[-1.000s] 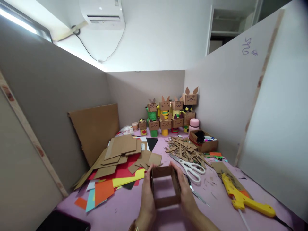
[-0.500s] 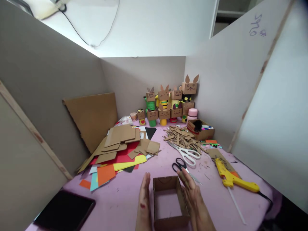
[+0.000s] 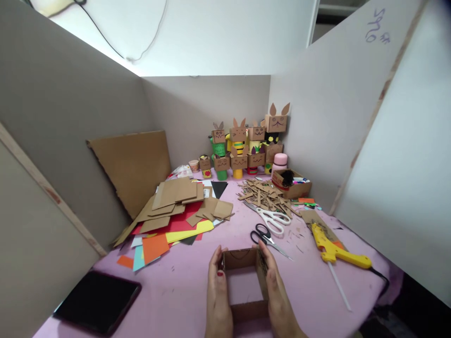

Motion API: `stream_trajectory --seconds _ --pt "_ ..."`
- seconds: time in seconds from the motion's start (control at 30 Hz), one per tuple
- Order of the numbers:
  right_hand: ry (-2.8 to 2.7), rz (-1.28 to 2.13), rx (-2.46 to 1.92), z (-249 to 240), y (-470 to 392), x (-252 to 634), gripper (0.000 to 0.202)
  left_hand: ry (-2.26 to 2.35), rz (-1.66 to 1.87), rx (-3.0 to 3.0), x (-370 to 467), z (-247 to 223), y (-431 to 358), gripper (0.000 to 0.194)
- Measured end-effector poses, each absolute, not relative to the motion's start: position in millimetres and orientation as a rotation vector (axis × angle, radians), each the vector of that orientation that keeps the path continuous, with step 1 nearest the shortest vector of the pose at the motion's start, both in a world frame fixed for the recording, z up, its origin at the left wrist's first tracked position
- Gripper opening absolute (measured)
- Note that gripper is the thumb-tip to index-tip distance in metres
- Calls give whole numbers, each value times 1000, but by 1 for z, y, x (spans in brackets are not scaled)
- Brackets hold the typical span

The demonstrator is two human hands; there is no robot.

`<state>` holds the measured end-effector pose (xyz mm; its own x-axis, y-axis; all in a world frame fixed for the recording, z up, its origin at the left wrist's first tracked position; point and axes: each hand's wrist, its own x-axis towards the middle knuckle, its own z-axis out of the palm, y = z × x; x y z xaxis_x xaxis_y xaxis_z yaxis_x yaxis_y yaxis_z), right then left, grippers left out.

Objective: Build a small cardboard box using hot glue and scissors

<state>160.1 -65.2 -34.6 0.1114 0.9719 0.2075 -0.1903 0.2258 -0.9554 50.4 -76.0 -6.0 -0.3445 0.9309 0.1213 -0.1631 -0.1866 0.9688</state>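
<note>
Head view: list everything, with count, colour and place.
cardboard frame: 1, brown, between hands
scissors: 2, black-handled and white-handled, mid-right
glue gun: 1, yellow, right
cardboard strips: many, brown, mid-right
cardboard pieces: several, brown, left pile
coloured paper: several, mixed, left
cardboard sheet: 1, brown, standing left
tablet: 1, black, near left
animal-headed figures: about 9, multicoloured, back
bottle: 1, pink, back right
open carton: 1, brown, back right
paper cup: 1, pinkish, back
partitions: 3, grey, left, back, right
table: 1, lilac, below
left hand: 1, frame's left
right hand: 1, frame's right
</note>
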Motion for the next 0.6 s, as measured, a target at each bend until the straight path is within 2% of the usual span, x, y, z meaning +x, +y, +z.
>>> stream_trajectory --seconds 0.6 --pt "-1100 1101 -896 -43 -60 167 67 1271 1737 971 59 -5 -83 56"
